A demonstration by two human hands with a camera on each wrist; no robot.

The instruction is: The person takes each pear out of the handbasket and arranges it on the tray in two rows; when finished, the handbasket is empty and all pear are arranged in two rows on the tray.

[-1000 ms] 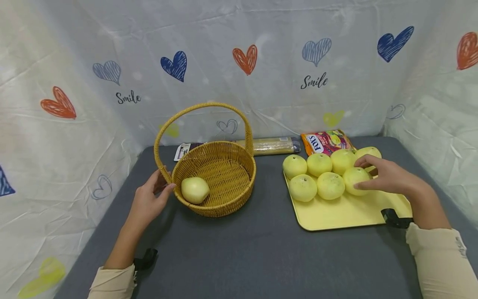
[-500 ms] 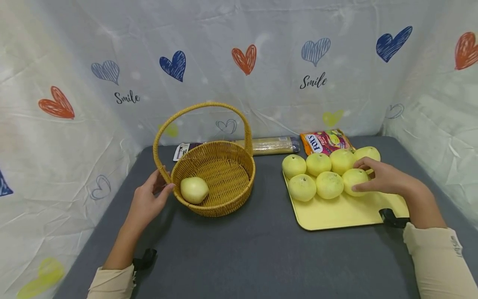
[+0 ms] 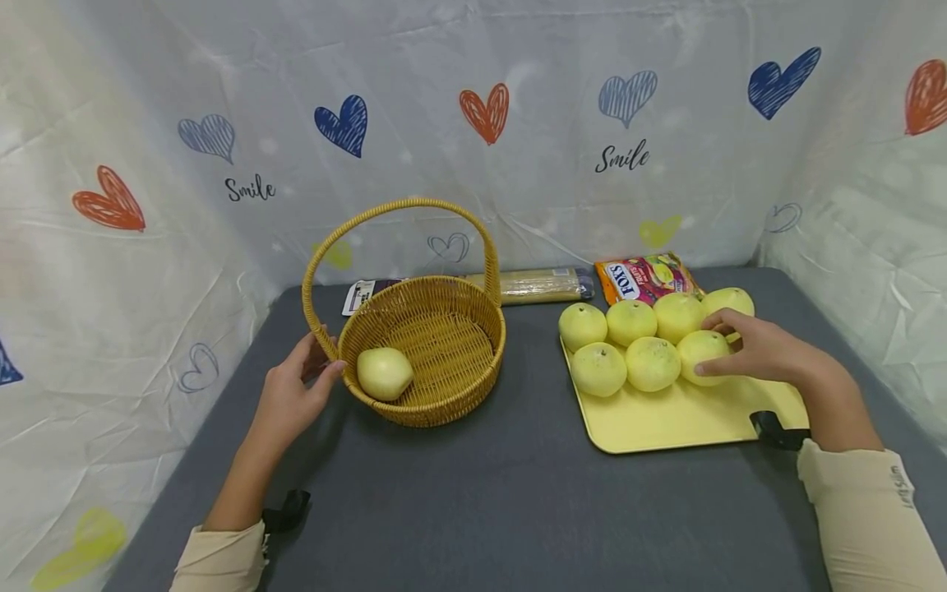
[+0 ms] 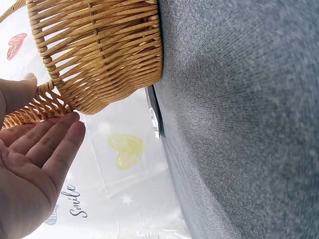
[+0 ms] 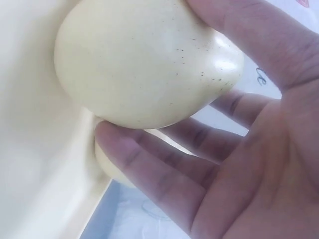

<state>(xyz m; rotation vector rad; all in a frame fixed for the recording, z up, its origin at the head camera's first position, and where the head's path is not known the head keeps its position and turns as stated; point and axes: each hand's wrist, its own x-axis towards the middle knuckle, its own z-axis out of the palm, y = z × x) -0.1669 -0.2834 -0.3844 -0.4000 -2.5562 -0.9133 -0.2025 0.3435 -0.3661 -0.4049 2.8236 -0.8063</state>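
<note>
My left hand (image 3: pixel 296 393) pinches the base of the handle (image 4: pixel 42 108) of a woven wicker basket (image 3: pixel 451 409), thumb on one side and straight-looking fingers on the other. Inside the basket, at its left, lies one pale yellow round fruit (image 3: pixel 385 374). My right hand (image 3: pixel 773 349) grips a similar smooth fruit (image 5: pixel 144 64) from its right side, with the thumb in front and fingers behind. This fruit (image 3: pixel 699 355) sits at the right end of the front row on a yellow tray (image 3: pixel 666 427). Several like fruits (image 3: pixel 653 363) stand beside and behind it.
Behind the basket lies a long, clear-wrapped pack (image 3: pixel 543 285) of thin sticks or noodles. A red and orange Fox's candy bag (image 3: pixel 647 278) lies behind the tray. A grey cloth (image 3: pixel 518 501) covers the table; a white curtain (image 3: pixel 547 197) with printed hearts hangs around it.
My right hand has shifted very slightly and its thumb has closed against the front fruit. The left hand, basket and tray stay as they were; the head view has tilted a little.
</note>
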